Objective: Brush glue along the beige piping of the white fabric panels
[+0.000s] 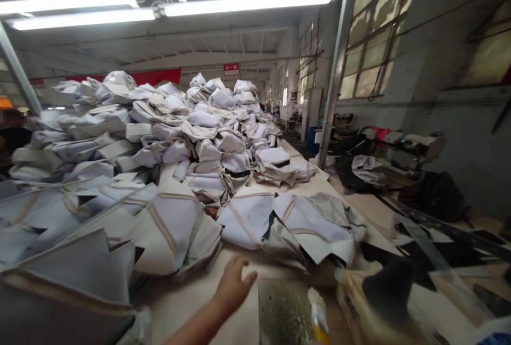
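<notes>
My left hand [235, 284] reaches in from the bottom over the table [187, 313], thumb and fingers apart, holding nothing. Just beyond it lie white sewn pieces [247, 216] with tan tape strips and grey fabric edges. More of these pieces [167, 222] spread to the left, and a large one [67, 286] fills the lower left corner. To the right of the hand is a stained dark board [284, 307]. A brush [318, 315] with pale bristles and a yellow part lies over its right edge; its lower end is cut off. My right hand is out of view.
A high heap of similar white pieces [159, 116] covers the table's far side. At right stand a yellowish container [351, 302] with a dark grey shape, black scraps [443, 249] and a sewing machine [419, 145]. A metal post [337, 68] rises at the right. A person [14, 134] is at far left.
</notes>
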Available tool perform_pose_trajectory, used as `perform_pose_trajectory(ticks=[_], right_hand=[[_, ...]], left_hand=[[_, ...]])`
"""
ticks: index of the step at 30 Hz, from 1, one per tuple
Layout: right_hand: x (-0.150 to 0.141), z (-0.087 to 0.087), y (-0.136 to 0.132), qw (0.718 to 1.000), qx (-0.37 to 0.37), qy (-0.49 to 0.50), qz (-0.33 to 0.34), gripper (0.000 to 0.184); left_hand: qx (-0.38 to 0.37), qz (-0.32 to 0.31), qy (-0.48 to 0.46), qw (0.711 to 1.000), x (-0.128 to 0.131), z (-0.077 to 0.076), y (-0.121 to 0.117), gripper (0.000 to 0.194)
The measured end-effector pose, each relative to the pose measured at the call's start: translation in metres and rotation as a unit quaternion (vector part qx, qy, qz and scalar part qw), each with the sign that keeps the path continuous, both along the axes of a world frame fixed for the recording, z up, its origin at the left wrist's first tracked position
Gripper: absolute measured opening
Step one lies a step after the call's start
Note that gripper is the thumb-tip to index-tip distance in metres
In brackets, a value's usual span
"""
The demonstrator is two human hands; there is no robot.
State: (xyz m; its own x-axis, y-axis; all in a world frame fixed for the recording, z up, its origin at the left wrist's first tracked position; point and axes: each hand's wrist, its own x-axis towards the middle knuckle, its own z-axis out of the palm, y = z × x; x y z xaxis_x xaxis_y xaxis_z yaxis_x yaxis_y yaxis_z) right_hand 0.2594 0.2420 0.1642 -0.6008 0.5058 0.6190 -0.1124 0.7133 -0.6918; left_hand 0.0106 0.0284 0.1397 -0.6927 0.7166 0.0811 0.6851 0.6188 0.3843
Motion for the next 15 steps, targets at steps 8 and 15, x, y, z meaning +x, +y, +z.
perform_pose_trajectory(ticks=[8,15], right_hand=[[-0.014,-0.02,0.018,0.996,-0.086,-0.013,-0.003,0.029],[0.0,-0.024,-0.087,0.991,-0.034,-0.104,-0.078,0.017]], left_hand=[[-0.165,0.007,0.074,0.983,-0.132,-0.026,0.038,0.078],[-0.207,-0.062,0.157,0.964,-0.141,-0.004,0.065,0.026]])
